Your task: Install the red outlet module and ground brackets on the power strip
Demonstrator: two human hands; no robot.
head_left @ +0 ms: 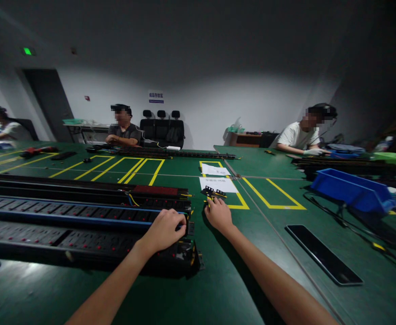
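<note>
My left hand rests on the right end of a long black strip with blue edges, its fingers curled over the end. Whatever lies under those fingers is hidden. To the right, my right hand has its fingers bent together at small black brackets lying by a white paper sheet. What its fingertips hold is too small to make out. Nearest me lies another long black strip with sockets and red dots. Behind the blue-edged strip is a black rail with a dark red part.
A blue bin and black cables are at the right, near a dark flat panel. Yellow tape outlines mark the green table. Three people sit around the far side. A red tool lies far left.
</note>
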